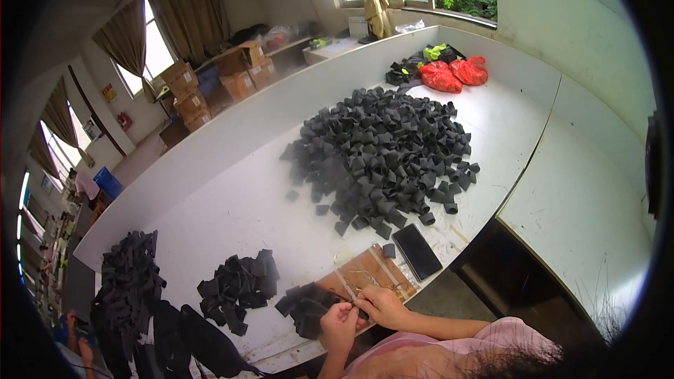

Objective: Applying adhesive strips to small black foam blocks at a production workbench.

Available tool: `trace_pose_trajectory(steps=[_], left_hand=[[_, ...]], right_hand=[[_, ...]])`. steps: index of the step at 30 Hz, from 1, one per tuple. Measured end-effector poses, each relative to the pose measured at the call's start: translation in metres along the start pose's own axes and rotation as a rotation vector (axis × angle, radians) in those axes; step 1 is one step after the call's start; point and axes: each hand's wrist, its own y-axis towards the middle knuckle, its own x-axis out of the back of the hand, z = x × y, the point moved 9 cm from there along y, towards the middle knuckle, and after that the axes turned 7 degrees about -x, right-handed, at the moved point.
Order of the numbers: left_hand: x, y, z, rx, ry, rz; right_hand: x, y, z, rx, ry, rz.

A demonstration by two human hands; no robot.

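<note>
Both hands meet over the near edge of a brown wooden board (370, 267). My left hand (340, 324) is closed in a pinch beside a small pile of flat black fabric pieces (307, 307). A bit of black fabric (363, 314) shows between the two hands, at the left fingertips. My right hand (383, 308) is closed too, its fingers bent inward close to the left ones; what they grip is hidden. Pale strips cross the board, and thin wire-like bits lie near the right fingers.
A large heap of short black fabric tubes (386, 151) covers the table's middle. A smartphone (417, 251) lies right of the board. More black pieces (239, 288) are piled at left, with long dark bundles (210, 340). Red plastic bags (449, 76) sit at the far wall.
</note>
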Motion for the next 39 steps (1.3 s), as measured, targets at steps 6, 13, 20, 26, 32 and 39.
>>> trace_pose_trajectory(steps=[6, 13, 20, 26, 32, 39], left_hand=[[-0.005, 0.000, -0.016, -0.295, 0.453, -0.065], [-0.010, -0.001, 0.002, -0.237, 0.538, -0.097], [-0.018, -0.013, 0.025, -0.136, 0.471, -0.073], [-0.033, -0.021, 0.034, 0.096, 0.116, -0.029], [-0.034, -0.032, 0.042, 0.120, 0.234, 0.022], [-0.023, -0.037, 0.046, 0.280, 0.009, -0.048]], right_hand=[[0.006, -0.002, -0.011, -0.162, 0.105, 0.110], [0.010, -0.011, -0.026, -0.107, 0.042, 0.055], [0.009, -0.026, -0.047, -0.117, 0.051, 0.041], [0.008, -0.032, -0.054, -0.157, 0.120, 0.016], [0.005, -0.041, -0.063, -0.182, 0.155, 0.047], [-0.003, -0.038, -0.073, -0.260, 0.268, 0.167]])
